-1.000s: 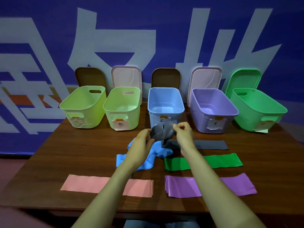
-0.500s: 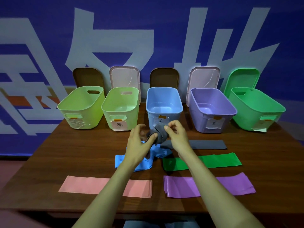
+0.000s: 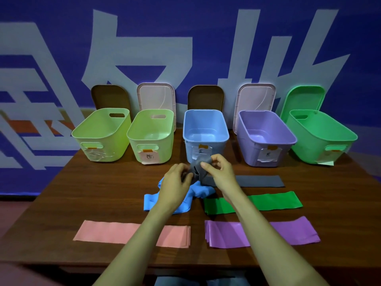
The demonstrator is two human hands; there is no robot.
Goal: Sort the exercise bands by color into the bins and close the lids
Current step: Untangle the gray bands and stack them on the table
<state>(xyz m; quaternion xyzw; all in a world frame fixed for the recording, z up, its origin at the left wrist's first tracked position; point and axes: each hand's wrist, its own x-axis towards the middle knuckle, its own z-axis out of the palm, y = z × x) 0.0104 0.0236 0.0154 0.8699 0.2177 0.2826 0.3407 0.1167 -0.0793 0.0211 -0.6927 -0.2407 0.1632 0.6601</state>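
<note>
The grey band (image 3: 196, 170) is bunched just in front of the blue bin (image 3: 206, 140), above the bench (image 3: 103, 193). The left hand (image 3: 175, 182) grips it at 9 o'clock and the right hand (image 3: 218, 172) pinches it at 3 o'clock. Its flat tail lies toward 4 o'clock.

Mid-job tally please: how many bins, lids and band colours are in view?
Open plastic bins: 5
Plastic lids standing behind the bins: 5
Flat rubber exercise band colours: 5, including the partly lifted grey band
Total: 15
</note>
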